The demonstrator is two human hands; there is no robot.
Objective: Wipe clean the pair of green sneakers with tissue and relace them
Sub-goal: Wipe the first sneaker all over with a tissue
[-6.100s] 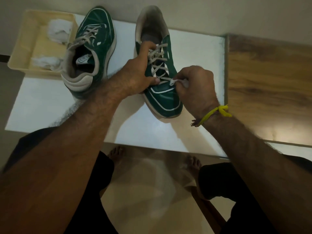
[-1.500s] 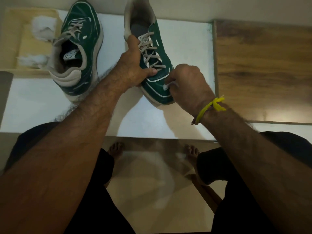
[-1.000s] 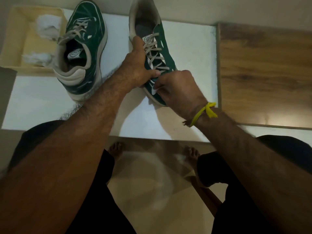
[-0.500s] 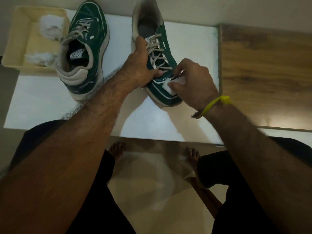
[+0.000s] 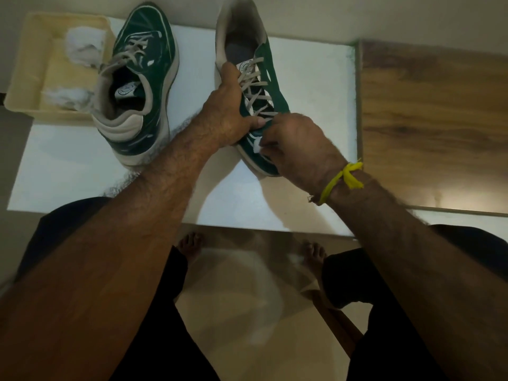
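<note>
Two green sneakers with pale laces lie on a white board [image 5: 68, 166]. The right sneaker [image 5: 270, 86] points its toe toward me, and my left hand [image 5: 228, 114] grips its laced middle from the left side. My right hand [image 5: 299, 144] pinches a small white tissue [image 5: 257, 145] against the toe of that sneaker. The left sneaker [image 5: 140, 86] rests apart at the left, heel toward me, toe away.
A cream tray [image 5: 33, 78] with crumpled white tissues [image 5: 85, 46] stands at the far left, touching the left sneaker. A wooden panel [image 5: 434, 119] lies right of the white board. My bare feet [image 5: 189, 246] show on the floor below.
My right hand with the tissue has slid back along the toe toward the near left, covering most of the tissue. My left hand keeps the same grip on the sneaker.
</note>
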